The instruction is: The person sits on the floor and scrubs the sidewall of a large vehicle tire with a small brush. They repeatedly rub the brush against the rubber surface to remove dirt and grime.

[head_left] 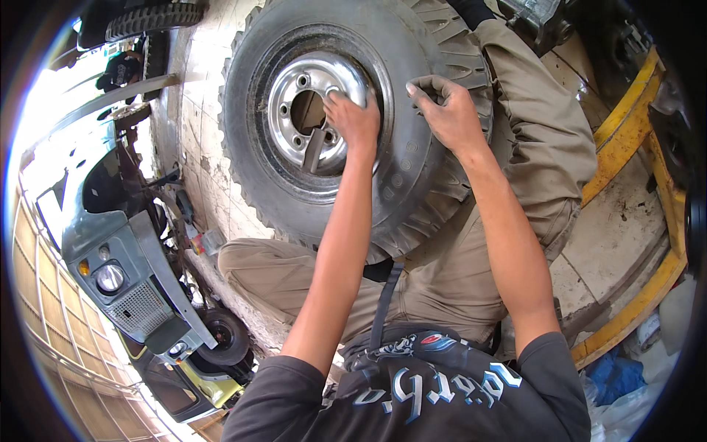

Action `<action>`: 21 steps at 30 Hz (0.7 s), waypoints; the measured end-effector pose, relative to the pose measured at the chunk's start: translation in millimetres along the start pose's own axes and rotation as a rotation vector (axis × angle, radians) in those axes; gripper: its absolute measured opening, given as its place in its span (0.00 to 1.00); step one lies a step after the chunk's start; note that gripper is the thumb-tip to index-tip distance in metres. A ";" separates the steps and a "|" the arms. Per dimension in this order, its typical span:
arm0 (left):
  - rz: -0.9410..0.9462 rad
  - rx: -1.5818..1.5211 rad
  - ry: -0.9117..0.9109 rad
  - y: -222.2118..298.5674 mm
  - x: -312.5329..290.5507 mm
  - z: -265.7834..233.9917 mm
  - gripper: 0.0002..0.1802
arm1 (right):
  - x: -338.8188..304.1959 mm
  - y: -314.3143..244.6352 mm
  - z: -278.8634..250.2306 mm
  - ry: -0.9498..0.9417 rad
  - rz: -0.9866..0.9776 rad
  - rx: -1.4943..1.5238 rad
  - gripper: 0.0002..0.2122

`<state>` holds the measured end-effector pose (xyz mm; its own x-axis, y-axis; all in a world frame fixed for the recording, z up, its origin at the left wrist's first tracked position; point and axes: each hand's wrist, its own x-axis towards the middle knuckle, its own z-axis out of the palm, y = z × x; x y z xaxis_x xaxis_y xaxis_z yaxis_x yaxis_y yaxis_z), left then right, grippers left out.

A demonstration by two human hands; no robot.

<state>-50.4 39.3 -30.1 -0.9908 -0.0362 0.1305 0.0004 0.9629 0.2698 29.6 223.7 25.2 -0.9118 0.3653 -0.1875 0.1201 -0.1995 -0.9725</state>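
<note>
A large black tyre [254,158] with chunky tread lies flat on the floor between my legs, around a shiny silver wheel rim [283,140] with a round centre hole and several bolt holes. My left hand [353,120] rests on the near right part of the rim, fingers bent over its face and thumb apart toward the edge. Just left of that hand, a flat dark metal strip [314,151] lies across the rim. Above the right sidewall hovers my right hand [445,110], fingers curled and thumb stretched out, with nothing visible in it.
A yellow metal frame [622,147] curves along the right, with plastic bags [626,398] below it. Left stands a grey-green vehicle [110,250] with a round headlight. Another tyre [155,20] is at the top left. Dirty floor tiles [589,236] show beside my knee.
</note>
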 end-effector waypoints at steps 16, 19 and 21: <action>0.116 0.059 0.078 -17.2 -10.4 -0.9 0.42 | 4.6 -2.9 -4.6 0.010 0.108 0.169 0.11; -0.003 0.020 0.047 6.7 21.8 9.2 0.45 | 0.6 -5.4 -6.8 0.031 0.165 0.228 0.11; 0.023 0.056 -0.001 3.0 7.0 1.5 0.44 | 2.2 -10.6 -9.4 0.060 0.182 0.253 0.10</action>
<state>-57.6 42.4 -29.8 -0.9908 -0.0132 0.1350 0.0160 0.9769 0.2131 30.1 235.1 33.9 -0.8585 0.3543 -0.3707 0.1710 -0.4838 -0.8583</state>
